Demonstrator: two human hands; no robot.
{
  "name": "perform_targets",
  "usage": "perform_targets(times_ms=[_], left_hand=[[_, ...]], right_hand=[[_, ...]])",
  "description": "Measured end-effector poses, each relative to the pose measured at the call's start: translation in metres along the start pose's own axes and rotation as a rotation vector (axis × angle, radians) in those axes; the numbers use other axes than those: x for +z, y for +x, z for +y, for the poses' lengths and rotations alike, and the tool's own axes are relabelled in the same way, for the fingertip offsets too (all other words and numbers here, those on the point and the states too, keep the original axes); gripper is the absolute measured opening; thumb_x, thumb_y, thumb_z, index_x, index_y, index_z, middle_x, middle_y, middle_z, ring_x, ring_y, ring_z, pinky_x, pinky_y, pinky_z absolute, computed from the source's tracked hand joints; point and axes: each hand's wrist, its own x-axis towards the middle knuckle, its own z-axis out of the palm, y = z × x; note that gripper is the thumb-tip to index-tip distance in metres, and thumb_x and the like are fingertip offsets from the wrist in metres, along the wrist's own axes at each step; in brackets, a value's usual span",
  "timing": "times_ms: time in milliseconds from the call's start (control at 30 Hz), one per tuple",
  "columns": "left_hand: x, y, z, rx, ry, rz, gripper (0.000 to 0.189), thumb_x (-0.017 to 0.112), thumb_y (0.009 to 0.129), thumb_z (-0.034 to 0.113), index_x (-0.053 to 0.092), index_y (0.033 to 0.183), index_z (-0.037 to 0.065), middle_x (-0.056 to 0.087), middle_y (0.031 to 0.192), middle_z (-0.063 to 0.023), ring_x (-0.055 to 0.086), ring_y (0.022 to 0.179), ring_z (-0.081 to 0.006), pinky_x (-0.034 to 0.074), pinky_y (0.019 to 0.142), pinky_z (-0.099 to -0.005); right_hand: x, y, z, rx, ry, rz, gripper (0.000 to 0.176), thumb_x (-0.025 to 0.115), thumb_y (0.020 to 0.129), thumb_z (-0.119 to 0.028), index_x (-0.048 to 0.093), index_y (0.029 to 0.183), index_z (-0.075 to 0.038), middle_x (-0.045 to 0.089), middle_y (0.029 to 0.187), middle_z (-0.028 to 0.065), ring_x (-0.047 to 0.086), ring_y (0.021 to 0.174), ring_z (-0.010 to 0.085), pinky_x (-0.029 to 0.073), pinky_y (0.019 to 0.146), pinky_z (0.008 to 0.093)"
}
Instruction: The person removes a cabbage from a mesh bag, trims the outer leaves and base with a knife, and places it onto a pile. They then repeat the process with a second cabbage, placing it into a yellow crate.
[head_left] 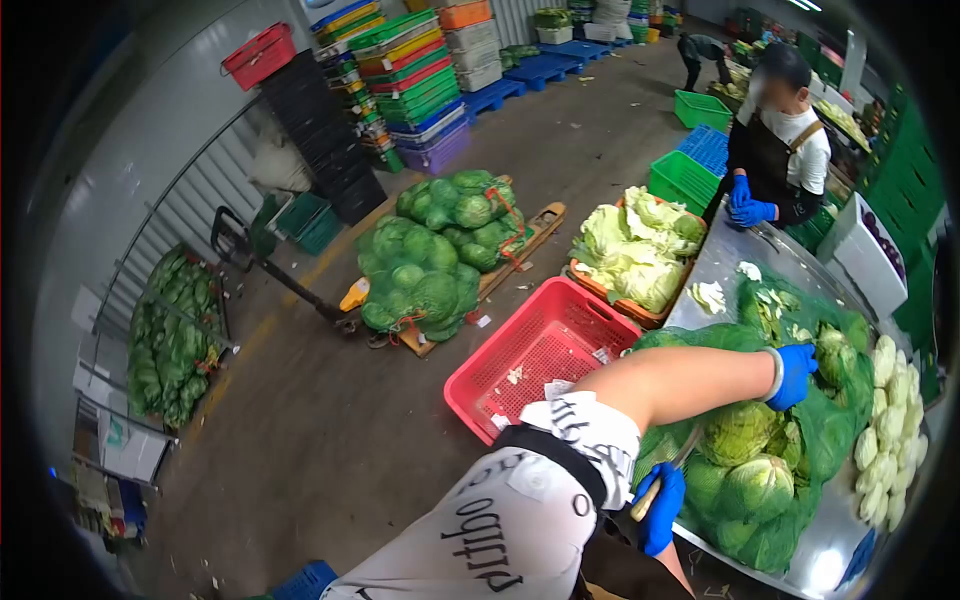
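My left hand (793, 377), in a blue glove, reaches across the metal table. Its fingers are curled at the green mesh bag (825, 425), beside a cabbage (836, 358); exactly what they pinch is partly hidden. Low by the table's near edge, my right hand (662, 508), also gloved in blue, is closed round the wooden handle of a knife (646, 499). The knife's blade points toward the cabbages. Several cabbages lie in and on the netting, among them a pale-topped cabbage (760, 485) and a yellowish-green cabbage (738, 432).
A red crate (470, 385) with scraps stands beside the metal table (735, 250). An orange crate (640, 312) holds cabbage leaves. Pale vegetables (890, 430) line the far edge. A co-worker (780, 140) stands at the table's end. Bagged cabbages (425, 265) sit on a pallet jack.
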Motion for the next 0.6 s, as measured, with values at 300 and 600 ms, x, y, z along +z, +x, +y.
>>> perform_targets(times_ms=[300, 600], left_hand=[[0.007, -0.016, 0.005, -0.003, -0.272, 0.122, 0.028, 0.063, 0.068, 0.023, 0.069, 0.095, 0.016, 0.068, 0.091, -0.0128, 0.060, 0.098, -0.0347, 0.043, 0.090, -0.0492], [0.008, -0.069, -0.015, -0.298, -0.962, 0.269, 0.047, 0.064, 0.080, 0.045, 0.061, 0.108, 0.006, 0.061, 0.108, -0.0175, 0.060, 0.101, -0.0330, 0.046, 0.089, -0.0411]], right_hand=[[0.028, 0.029, -0.029, 0.151, 0.208, -0.092, 0.021, 0.048, 0.094, -0.027, 0.054, 0.078, -0.015, 0.046, 0.054, -0.0032, 0.044, 0.043, 0.0086, 0.037, 0.039, 0.0239], [0.038, -0.030, -0.009, 0.273, 0.210, -0.189, 0.028, 0.049, 0.094, -0.034, 0.056, 0.088, -0.008, 0.055, 0.062, 0.0064, 0.052, 0.048, 0.0141, 0.045, 0.044, 0.0268]])
